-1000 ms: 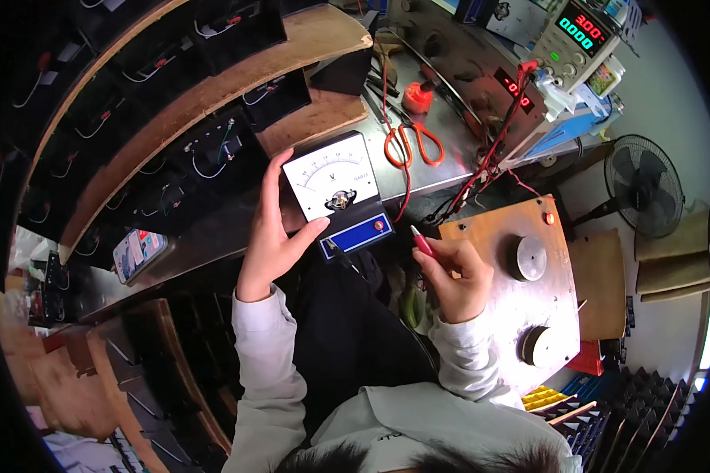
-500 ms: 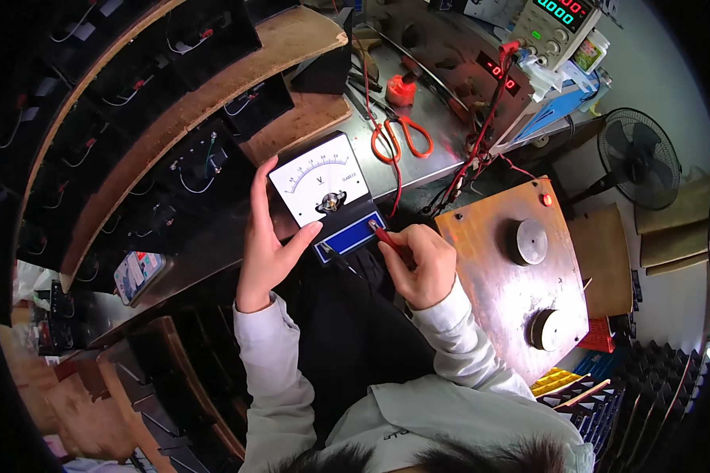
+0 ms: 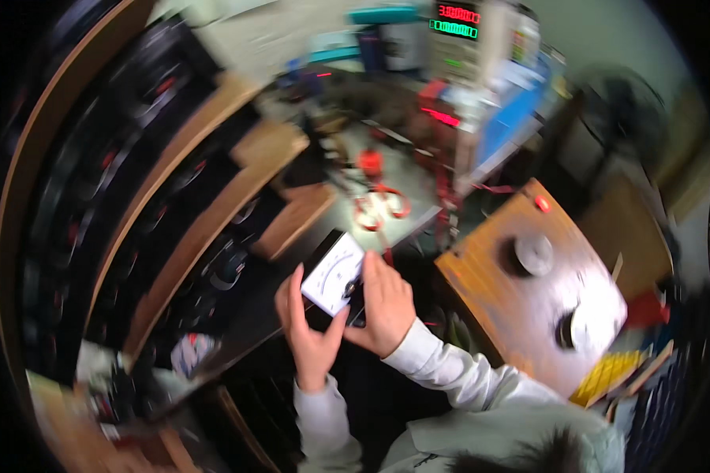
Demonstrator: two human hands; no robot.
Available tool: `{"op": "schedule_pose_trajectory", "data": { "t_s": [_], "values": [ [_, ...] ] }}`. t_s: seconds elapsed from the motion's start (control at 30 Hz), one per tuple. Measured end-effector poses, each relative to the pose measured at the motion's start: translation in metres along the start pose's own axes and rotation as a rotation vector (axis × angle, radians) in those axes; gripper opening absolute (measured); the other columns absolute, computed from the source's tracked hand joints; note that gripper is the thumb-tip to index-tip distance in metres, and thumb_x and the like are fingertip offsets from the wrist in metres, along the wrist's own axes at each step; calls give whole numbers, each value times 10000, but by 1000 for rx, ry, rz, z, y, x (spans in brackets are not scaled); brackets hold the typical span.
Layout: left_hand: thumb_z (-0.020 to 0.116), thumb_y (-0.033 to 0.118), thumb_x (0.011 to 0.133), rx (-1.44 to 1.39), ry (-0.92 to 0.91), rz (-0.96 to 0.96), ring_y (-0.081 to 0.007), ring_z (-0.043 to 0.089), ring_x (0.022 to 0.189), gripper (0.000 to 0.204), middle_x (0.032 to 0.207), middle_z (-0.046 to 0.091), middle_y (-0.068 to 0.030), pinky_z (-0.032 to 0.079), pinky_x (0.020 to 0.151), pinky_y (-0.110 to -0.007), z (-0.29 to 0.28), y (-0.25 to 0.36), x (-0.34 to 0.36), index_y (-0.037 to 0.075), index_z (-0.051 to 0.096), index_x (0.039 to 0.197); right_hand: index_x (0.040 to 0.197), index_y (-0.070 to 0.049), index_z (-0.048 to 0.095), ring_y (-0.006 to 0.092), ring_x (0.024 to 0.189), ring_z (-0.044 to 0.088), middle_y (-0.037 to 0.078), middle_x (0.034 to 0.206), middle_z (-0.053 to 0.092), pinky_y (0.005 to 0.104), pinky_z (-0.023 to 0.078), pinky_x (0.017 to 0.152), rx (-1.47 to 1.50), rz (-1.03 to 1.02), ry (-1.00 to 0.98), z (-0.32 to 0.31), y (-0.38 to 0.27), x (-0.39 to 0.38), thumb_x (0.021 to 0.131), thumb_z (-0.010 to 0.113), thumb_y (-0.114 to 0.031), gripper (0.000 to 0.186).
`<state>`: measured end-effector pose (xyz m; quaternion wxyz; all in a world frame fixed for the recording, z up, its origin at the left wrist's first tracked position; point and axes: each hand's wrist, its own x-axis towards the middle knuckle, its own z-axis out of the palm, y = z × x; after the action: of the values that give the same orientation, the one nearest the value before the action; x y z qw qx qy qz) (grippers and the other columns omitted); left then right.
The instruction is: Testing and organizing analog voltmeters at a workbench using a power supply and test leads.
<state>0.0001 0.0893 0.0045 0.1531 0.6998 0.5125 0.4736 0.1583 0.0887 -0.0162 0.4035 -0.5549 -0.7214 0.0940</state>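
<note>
On the far left, tall curved-looking wooden shelves hold rows of dark compartments with small blurred parts inside. Below them, near the shelf end, lies a blurred phone with a bright, colourful screen. Right of that, the person's left hand comes up from a pale sleeve, thumb and fingers parted just enough to grip the left side and lower corner of a black-cased meter. The meter is tilted between both hands, in front of the bench, its white dial with a curved scale facing up. Beyond it on the metal bench stand a red-orange container and, nearer, scissors with orange handles. The right hand has its fingers close together and nearly straight along the meter's right side, gripping it; whether the palm hides anything else, I cannot tell. Farther right, a power supply glows with red and green digits. Next comes a wooden board bearing two round metal pieces, and behind it a dark fan.
</note>
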Motion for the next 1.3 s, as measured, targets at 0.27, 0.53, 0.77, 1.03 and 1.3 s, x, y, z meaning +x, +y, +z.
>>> {"op": "schedule_pose_trajectory", "data": {
  "t_s": [0.27,0.53,0.77,1.03,1.3],
  "values": [
    [801,79,872,-230,-346,-17,-388,525,1384,841,1534,460,-232,469,1120,-486,50,47,-80,-14,381,1595,1531,141,302,503,1185,565,328,1367,531,533,470,1027,-325,308,253,-136,121,-142,605,924,-357,1221],
    [710,-28,883,-141,-497,50,-348,653,1198,424,1256,677,-181,486,1077,-438,55,48,-61,-31,648,1303,1536,112,323,436,1229,545,283,1339,544,492,468,1050,-866,1050,517,-221,201,-214,660,920,-524,1236],
    [692,-26,893,-117,-483,205,-288,721,927,54,834,721,-99,510,1041,-486,59,53,-61,-11,685,842,1548,111,310,436,1267,520,280,1382,526,501,446,1085,-869,1084,527,-216,204,-216,659,915,-547,1261],
    [649,1,943,-122,-442,-63,-278,692,806,163,817,712,-122,536,992,-476,51,27,-76,-36,659,784,1531,107,335,433,1256,534,280,1357,544,502,453,1078,-877,1015,544,-215,207,-220,661,919,-529,1225],
    [751,0,893,-65,-357,-102,-349,703,1030,244,1115,710,-167,557,927,-423,35,35,-93,16,731,1136,1543,128,316,486,1233,567,326,1399,544,510,462,1085,-772,559,572,-179,166,-163,625,949,-337,1209]
  ]
}}
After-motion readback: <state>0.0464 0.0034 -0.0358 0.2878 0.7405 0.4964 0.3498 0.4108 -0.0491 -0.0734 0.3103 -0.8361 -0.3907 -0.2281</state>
